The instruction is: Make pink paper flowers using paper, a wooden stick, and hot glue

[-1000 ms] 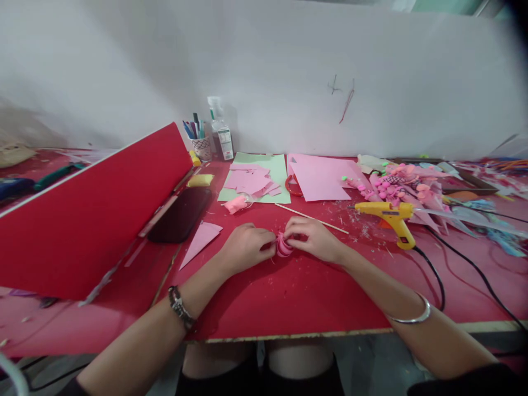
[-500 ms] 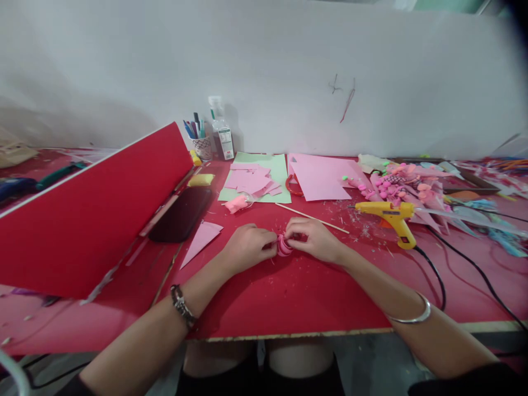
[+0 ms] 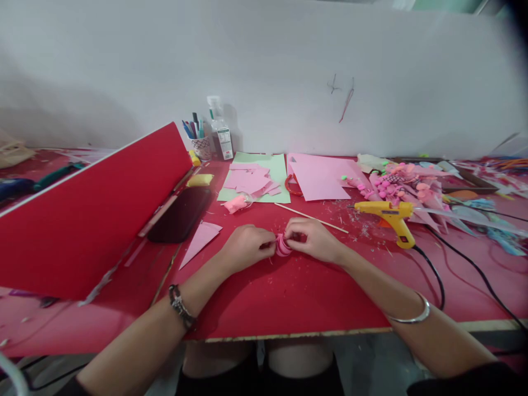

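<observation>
A small rolled pink paper piece [image 3: 282,246] rests on the red table [image 3: 297,297] between both hands. My left hand [image 3: 245,247] is closed and pinches its left side. My right hand [image 3: 315,239] is closed too, with fingertips pressed on its right and top. A thin wooden stick [image 3: 311,218] lies just behind my right hand. A yellow glue gun [image 3: 390,215] stands to the right, its black cord trailing toward the table's front edge.
A tilted red board [image 3: 91,212] rises at the left, with a dark phone [image 3: 181,214] beside it. Pink paper cut-outs on a green sheet [image 3: 253,179], a pink sheet [image 3: 322,176], a pen cup [image 3: 200,143] and a bottle stand behind. Pink paper flowers [image 3: 404,187] pile at right.
</observation>
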### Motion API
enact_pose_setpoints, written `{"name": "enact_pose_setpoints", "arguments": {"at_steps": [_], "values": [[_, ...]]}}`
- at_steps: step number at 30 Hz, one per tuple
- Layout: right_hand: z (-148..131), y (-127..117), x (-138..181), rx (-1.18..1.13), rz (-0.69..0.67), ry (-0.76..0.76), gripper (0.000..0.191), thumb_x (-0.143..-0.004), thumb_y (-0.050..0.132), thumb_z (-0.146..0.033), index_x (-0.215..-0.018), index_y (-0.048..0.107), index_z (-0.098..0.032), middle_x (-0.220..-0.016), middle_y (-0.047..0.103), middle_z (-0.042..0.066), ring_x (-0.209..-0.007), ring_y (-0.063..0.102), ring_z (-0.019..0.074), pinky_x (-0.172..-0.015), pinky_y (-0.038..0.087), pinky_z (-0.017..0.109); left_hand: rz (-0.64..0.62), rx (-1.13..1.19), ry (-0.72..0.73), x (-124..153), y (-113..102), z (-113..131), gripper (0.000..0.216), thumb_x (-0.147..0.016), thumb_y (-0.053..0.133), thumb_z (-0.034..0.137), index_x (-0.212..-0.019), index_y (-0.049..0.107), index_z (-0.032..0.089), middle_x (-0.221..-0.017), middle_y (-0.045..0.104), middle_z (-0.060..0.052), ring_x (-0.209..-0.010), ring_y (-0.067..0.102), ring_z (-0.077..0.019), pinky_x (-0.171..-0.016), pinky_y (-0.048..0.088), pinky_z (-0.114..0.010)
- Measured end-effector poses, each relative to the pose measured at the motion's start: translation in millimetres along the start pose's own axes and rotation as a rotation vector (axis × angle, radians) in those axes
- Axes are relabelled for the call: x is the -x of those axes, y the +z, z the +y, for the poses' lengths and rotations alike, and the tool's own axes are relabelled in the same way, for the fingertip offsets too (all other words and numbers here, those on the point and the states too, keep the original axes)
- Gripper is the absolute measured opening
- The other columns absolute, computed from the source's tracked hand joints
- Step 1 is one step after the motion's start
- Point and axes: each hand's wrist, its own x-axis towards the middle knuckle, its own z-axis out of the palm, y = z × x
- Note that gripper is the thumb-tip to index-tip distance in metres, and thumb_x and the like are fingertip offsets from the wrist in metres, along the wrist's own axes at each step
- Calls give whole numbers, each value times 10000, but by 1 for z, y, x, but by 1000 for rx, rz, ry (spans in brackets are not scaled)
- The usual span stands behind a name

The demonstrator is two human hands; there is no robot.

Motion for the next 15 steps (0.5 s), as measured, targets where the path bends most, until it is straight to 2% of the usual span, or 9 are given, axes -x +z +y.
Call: {"name": "enact_pose_setpoints", "arguments": {"at_steps": [15], "values": [[2,0,0,11,19,3,69,-731,515,-105,-685,518,-156,-706,531,-4,-640,484,88,-608,366,197,-3,-14,87,-1,0,-6,298,-839,417,287,-603,549,163,-553,580,20,-508,496,-100,-502,271,-217]]}}
